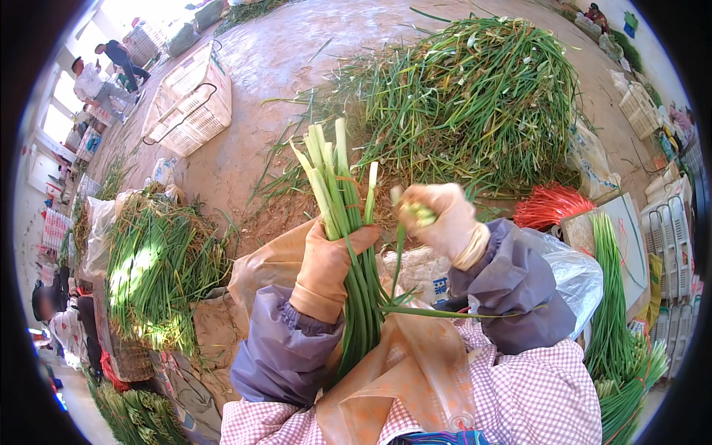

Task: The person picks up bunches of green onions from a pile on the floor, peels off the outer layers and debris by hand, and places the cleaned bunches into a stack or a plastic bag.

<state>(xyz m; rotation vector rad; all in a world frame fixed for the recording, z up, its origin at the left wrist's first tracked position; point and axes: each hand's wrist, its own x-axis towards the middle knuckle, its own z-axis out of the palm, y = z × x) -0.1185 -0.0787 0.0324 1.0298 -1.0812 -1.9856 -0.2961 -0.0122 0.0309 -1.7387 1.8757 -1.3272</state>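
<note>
Cropped clothing (538, 393), left hand (330, 263) half-hiding stalks (328, 174), right hand (443, 216) gripping possibly leafy scraps (418, 213)

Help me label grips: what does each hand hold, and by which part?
The left hand grips a green stalk bunch below its pale ends; the right hand holds pale pieces, gripped part unclear.

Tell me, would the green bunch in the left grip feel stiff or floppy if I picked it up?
The green bunch is probably stiff near its pale ends, which stand up above the left grip. Thinner leaves look floppier: one long leaf bends off sideways. It may spread if held loosely, since those ends fan out.
</note>
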